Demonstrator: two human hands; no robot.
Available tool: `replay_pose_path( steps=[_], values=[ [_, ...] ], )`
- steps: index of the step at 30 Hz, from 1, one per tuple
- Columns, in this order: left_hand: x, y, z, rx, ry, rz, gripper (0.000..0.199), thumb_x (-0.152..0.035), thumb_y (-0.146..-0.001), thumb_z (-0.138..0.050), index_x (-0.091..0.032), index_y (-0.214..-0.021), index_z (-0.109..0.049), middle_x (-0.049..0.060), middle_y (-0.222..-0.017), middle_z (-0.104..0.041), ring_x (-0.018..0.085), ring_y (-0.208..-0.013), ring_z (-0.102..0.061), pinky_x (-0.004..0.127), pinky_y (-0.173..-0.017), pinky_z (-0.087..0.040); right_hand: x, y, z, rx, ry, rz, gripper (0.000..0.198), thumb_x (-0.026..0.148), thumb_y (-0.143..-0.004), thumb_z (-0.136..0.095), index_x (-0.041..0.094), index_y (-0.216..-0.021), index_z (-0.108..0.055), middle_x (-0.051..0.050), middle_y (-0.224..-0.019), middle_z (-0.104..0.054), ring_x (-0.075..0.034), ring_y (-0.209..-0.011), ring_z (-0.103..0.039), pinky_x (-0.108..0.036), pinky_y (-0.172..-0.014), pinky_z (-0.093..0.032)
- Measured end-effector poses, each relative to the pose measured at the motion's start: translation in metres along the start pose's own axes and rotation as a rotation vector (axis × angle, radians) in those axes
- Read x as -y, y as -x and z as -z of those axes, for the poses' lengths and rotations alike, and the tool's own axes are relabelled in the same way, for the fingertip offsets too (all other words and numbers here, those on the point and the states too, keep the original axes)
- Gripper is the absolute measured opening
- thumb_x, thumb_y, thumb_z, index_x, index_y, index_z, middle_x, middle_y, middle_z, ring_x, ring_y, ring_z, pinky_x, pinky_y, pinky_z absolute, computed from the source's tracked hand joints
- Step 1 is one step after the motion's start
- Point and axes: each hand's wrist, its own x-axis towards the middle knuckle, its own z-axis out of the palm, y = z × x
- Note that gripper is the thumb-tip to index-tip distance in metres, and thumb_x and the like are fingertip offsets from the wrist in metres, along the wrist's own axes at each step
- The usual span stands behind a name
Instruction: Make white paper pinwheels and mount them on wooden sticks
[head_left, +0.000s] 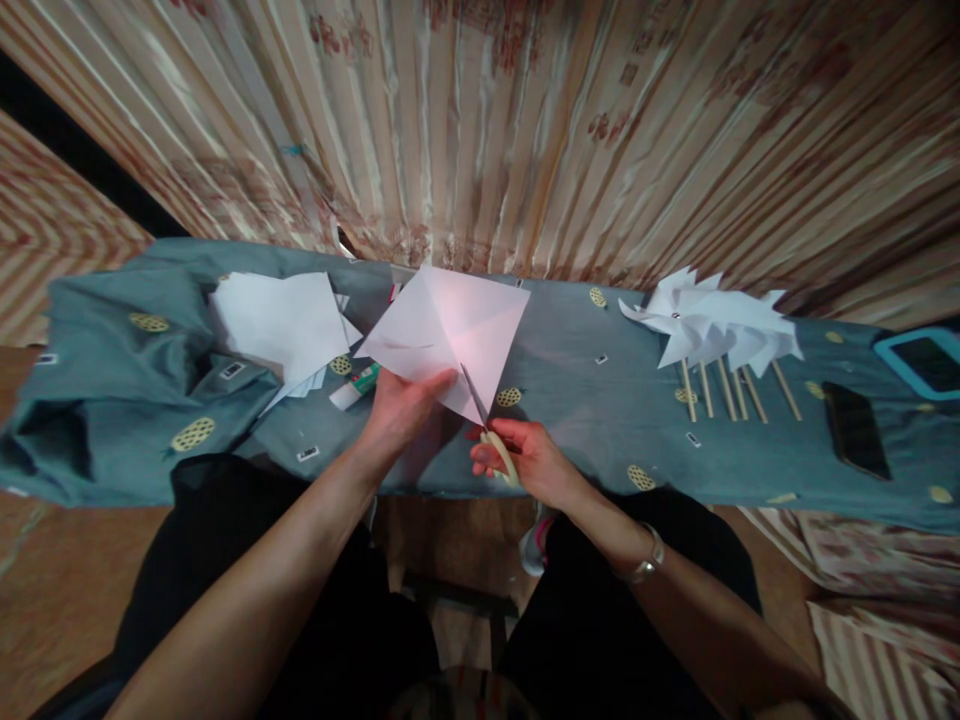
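Scissors (475, 397) with pale yellow looped handles sit gripped in the right hand (531, 460), one blade over the near corner of a creased square white paper sheet (469, 320) that the left hand (403, 408) pinches above the grey-green pineapple-print cloth (577, 420); from where I stand, a green-and-white glue stick (355, 388) lies beside that hand, near loose white paper sheets (281, 325), and white paper pinwheels (720, 325) on pale sticks (726, 388) lie farther right

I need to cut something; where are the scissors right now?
In the head view, the scissors are near the middle, in the right hand, their blades at the near corner of the white paper.
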Motion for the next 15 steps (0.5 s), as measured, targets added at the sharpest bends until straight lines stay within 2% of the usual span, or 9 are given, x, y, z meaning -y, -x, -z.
replay_pose_path(
  steps=[11, 15],
  values=[
    [-0.0011, -0.0001, 0.0009, 0.02, -0.03, -0.007, 0.051, -0.023, -0.054, -0.078, -0.012, -0.103, -0.064, 0.008, -0.087, -0.071, 0.021, -0.079, -0.065, 0.033, -0.077, -0.054, -0.0021, -0.0026, -0.0014, 0.005, -0.056, -0.027, 0.047, 0.051, -0.051, -0.086, 0.017, -0.072, -0.062, 0.004, -0.056, -0.064, -0.008, -0.049, -0.056, -0.021, -0.048, -0.044],
    [0.0017, 0.0011, 0.0, 0.032, -0.006, -0.026, 0.054, -0.023, -0.053, -0.078, -0.013, -0.104, -0.064, 0.007, -0.088, -0.072, 0.021, -0.081, -0.065, 0.033, -0.08, -0.053, -0.0077, -0.0032, 0.0015, 0.015, 0.0, 0.021, 0.045, 0.054, -0.057, -0.082, 0.017, -0.066, -0.059, 0.001, -0.059, -0.065, -0.008, -0.051, -0.055, -0.021, -0.048, -0.042]
  ],
)
